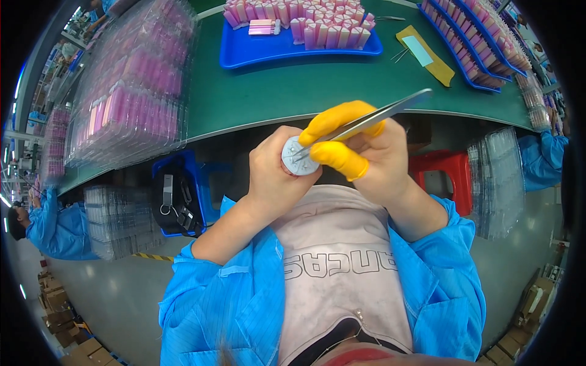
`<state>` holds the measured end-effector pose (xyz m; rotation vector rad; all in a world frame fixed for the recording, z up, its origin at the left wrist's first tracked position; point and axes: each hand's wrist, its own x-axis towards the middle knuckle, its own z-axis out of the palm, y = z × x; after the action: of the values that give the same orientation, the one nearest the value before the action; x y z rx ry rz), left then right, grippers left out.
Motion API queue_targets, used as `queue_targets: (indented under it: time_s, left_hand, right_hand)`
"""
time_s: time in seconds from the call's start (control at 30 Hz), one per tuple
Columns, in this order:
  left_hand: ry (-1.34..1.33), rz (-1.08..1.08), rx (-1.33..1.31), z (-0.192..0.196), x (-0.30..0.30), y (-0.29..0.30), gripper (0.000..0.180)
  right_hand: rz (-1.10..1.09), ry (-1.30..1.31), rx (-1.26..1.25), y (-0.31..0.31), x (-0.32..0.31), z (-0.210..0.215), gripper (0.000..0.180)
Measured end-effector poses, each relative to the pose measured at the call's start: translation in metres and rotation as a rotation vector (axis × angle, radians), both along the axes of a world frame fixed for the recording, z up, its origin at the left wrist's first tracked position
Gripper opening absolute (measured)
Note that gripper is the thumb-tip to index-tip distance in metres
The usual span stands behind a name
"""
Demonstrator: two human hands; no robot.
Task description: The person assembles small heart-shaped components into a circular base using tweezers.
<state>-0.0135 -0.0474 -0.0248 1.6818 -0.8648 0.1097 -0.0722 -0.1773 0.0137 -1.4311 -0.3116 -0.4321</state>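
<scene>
My left hand is closed around a round piece with a pale, whitish disc face, which bears a few small marks or parts. My fingers hide its lower body, so I cannot make out its kind. In my right hand, metal tweezers are pinched between fingers that wear yellow finger cots. The tweezers slant down to the left, their tips at the disc face. Both hands are in front of my body, just off the near edge of the green table.
On the table stand a blue tray of pink pieces, a tall stack of clear trays at left, and stacked blue trays at right. A yellow cloth lies between. Below are a red stool and a blue bin.
</scene>
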Motion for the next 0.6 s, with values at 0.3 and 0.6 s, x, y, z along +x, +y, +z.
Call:
queue_targets:
  time_s: [0.3, 0.6]
  left_hand:
    - [0.296, -0.338, -0.018, 0.005, -0.003, 0.006, 0.026]
    - [0.173, -0.293, 0.069, -0.002, -0.002, 0.006, 0.029]
  right_hand:
    - [-0.040, -0.175, -0.226, -0.010, 0.003, -0.005, 0.021]
    - [-0.022, -0.065, -0.197, -0.008, -0.005, -0.007, 0.024]
